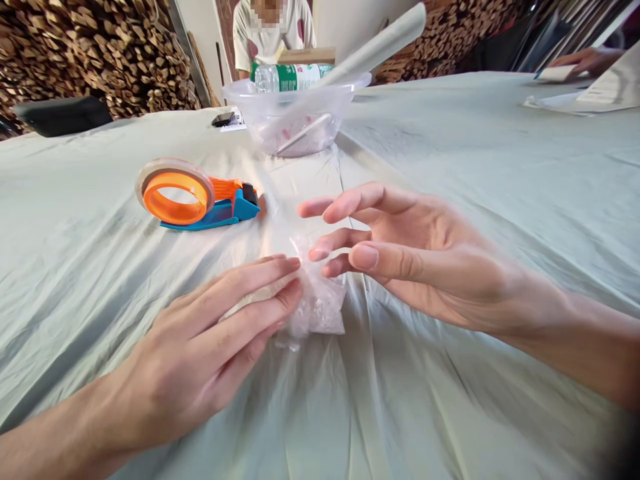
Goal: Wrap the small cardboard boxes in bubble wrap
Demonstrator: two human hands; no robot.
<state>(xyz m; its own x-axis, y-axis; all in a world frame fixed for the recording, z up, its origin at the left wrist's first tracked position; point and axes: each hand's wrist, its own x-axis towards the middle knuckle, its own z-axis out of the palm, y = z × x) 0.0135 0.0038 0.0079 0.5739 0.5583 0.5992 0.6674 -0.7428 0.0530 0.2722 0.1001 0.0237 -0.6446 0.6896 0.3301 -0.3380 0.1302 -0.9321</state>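
A small crumpled clear plastic bag (323, 307) lies on the cloth in front of me. My left hand (215, 333) rests over its left side, fingers together and pinching at the plastic; the thumb is hidden. Just above and to the right of the bag hovers my right hand (415, 253), fingers apart and curved, with nothing in them. Beyond my left hand stands an orange and blue tape dispenser (200, 200) with a roll of tape on it.
A pale green cloth (500, 167) covers the table. Farther back, a translucent basin (300, 120) holds a green-labelled bottle (295, 77) and a long white roll (380, 43). A phone (223, 119) lies beside it. One person (275, 33) is opposite; another person's hand (580, 61) is at right.
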